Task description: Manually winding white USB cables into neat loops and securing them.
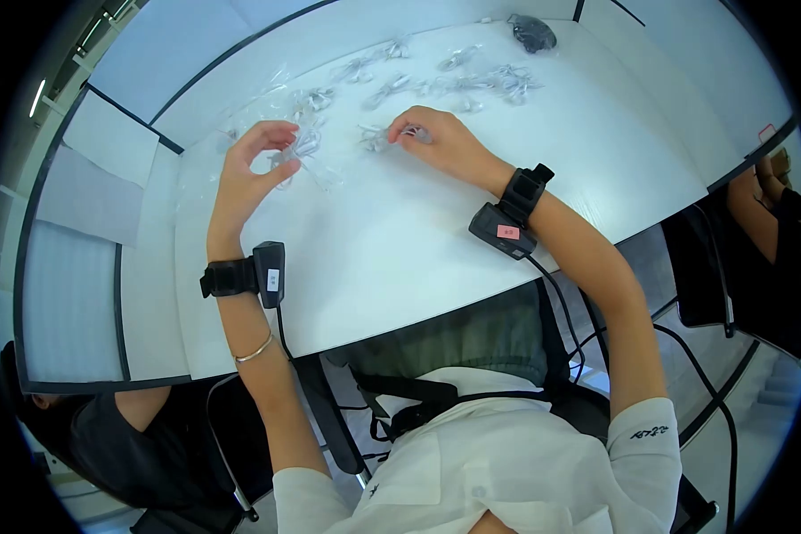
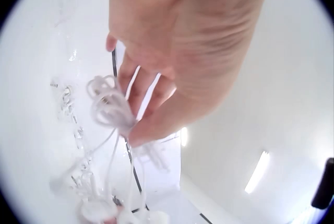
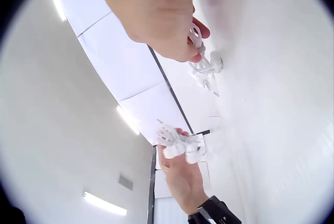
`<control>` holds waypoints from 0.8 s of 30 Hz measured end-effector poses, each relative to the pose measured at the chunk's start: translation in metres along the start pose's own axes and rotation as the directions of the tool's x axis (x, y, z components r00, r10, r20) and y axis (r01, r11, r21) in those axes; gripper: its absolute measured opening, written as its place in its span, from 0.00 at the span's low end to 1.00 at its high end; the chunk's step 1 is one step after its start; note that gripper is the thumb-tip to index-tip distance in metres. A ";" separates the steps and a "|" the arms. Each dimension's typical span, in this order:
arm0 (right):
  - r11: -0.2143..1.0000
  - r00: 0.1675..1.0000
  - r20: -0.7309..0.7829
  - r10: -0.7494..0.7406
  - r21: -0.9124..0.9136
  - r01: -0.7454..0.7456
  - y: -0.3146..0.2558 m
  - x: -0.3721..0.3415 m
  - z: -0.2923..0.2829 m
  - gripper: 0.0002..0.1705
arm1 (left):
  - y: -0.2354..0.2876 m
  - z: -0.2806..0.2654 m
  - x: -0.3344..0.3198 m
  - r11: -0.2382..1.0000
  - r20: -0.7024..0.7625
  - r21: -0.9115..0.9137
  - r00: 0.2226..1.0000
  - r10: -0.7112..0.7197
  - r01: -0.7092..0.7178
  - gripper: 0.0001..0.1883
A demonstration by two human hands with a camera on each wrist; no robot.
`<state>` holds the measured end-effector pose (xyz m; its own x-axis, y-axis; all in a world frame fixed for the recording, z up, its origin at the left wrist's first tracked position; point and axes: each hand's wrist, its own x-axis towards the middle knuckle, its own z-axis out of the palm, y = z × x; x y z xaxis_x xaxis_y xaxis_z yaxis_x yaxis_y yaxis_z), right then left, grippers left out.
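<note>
left grip point(image 1: 246, 174) pinching white cable coil point(image 2: 111, 106), right grip point(image 1: 449, 149) closed on second bundle point(image 3: 204, 66), partly hidden

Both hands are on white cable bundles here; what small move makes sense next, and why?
Probably a slight lift of the right hand: it pinches a cable bundle low, apparently near the tabletop, while the left hand holds a second bundle up, its ends dangling.

White tbl point(image 1: 374, 240) w/ coiled white cables point(image 1: 512, 82), dark bundle point(image 1: 533, 34) nr far edge.
</note>
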<state>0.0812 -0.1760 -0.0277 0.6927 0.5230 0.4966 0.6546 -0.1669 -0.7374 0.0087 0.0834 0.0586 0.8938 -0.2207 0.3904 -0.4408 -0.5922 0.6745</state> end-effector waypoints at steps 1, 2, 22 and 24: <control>1.000 1.000 -0.002 -0.011 0.006 0.011 0.002 -0.001 0.000 0.07 | -0.010 -0.002 -0.001 0.999 0.056 0.023 0.998 -0.036 0.035 0.17; 1.000 1.000 -0.004 -0.024 0.012 0.024 0.003 -0.001 0.000 0.07 | -0.021 -0.003 -0.003 0.997 0.110 0.049 0.991 -0.072 0.067 0.18; 0.954 0.995 0.070 0.065 0.287 -0.082 -0.007 -0.003 0.002 0.07 | -0.009 0.050 0.000 0.992 -0.008 -0.035 0.992 -0.124 0.124 0.17; 0.943 0.993 0.109 0.056 0.320 -0.088 -0.013 -0.003 0.004 0.08 | 0.001 0.064 -0.002 1.000 0.076 0.015 0.997 -0.022 0.021 0.18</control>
<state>0.0694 -0.1721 -0.0210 0.6910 0.6007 0.4020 0.4599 0.0636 -0.8857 0.0114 0.0339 0.0180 0.9070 -0.2662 0.3263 -0.4207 -0.6082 0.6731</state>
